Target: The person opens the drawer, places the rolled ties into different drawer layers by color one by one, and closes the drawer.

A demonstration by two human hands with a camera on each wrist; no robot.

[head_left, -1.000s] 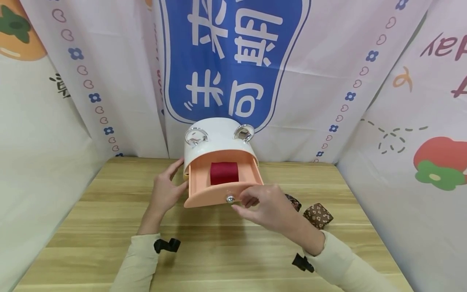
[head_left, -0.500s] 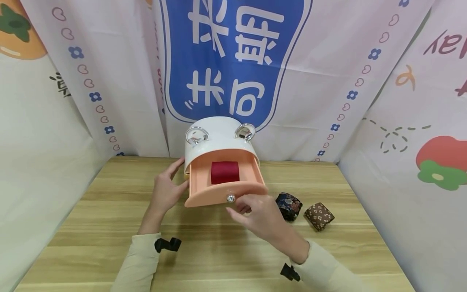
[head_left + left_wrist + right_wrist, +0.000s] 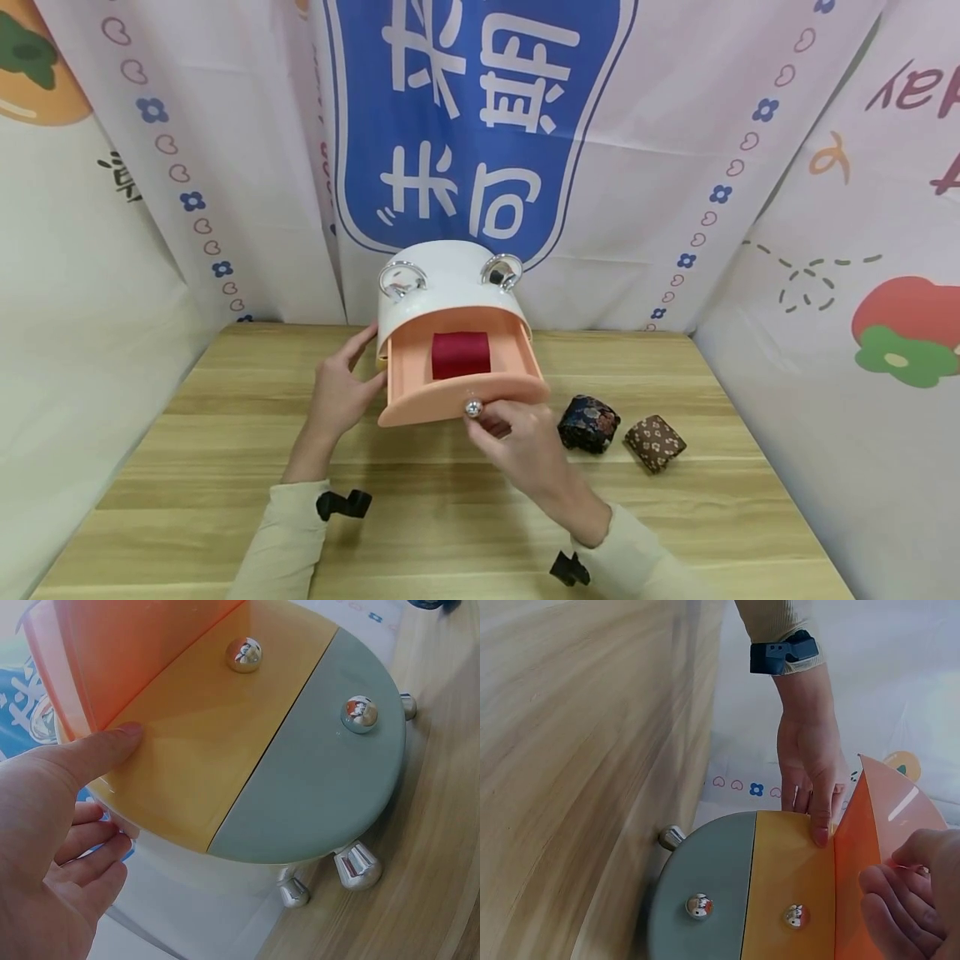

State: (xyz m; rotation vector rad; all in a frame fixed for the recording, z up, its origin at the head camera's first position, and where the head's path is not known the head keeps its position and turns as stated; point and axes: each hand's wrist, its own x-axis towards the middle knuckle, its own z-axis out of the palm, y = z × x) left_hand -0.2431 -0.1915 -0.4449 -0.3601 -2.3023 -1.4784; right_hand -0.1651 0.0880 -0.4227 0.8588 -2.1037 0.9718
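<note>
A white rounded cabinet point(image 3: 453, 279) with silver ring-shaped ears stands at the table's back. Its peach top drawer point(image 3: 423, 404) is pulled out, and a dark red rolled fabric strip point(image 3: 461, 354) lies inside. My left hand point(image 3: 341, 396) rests on the cabinet's left side. In the left wrist view its thumb point(image 3: 112, 746) lies on the yellow middle drawer point(image 3: 202, 750), with the fingers along the side. At the peach front, my right hand point(image 3: 528, 446) pinches the round silver knob point(image 3: 472, 407) between thumb and bent index finger; the right wrist view hides that knob behind the fingers.
Right of the cabinet lie a navy floral fabric roll point(image 3: 590, 424) and a brown floral one point(image 3: 655, 443). Below the yellow drawer is a grey-green drawer point(image 3: 697, 877), also shut in. Printed cloth point(image 3: 630, 217) hangs behind the wooden table point(image 3: 420, 533).
My right hand has moved left along the drawer front and its fingers have come onto the knob. The navy roll, earlier mostly hidden behind it, now shows fully. My left hand stays put.
</note>
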